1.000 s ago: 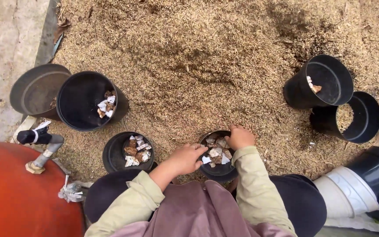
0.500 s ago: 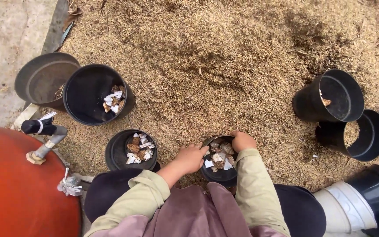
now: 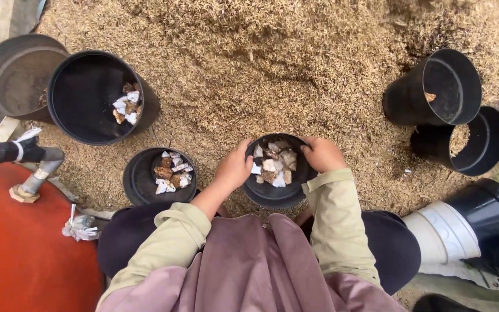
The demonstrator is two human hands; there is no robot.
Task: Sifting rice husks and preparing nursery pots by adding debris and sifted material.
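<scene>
1. Small black pot [image 3: 277,193], lower centre of frame, round plastic, holds white and brown chunks [image 3: 274,163]; sits on husk pile [image 3: 272,75].
2. Left hand [image 3: 235,169] curled on pot's left rim, right hand [image 3: 322,153] curled on right rim; both grip it, forearms in olive sleeves angled inward.
3. Second small pot [image 3: 158,177] w/ same chunks just to the left, near but apart.
4. Open husk above the pot; big black pot [image 3: 96,95] upper left, two empty-ish ones [image 3: 434,86] at right edge.
5. Orange drum [image 3: 24,254] lower left.
</scene>
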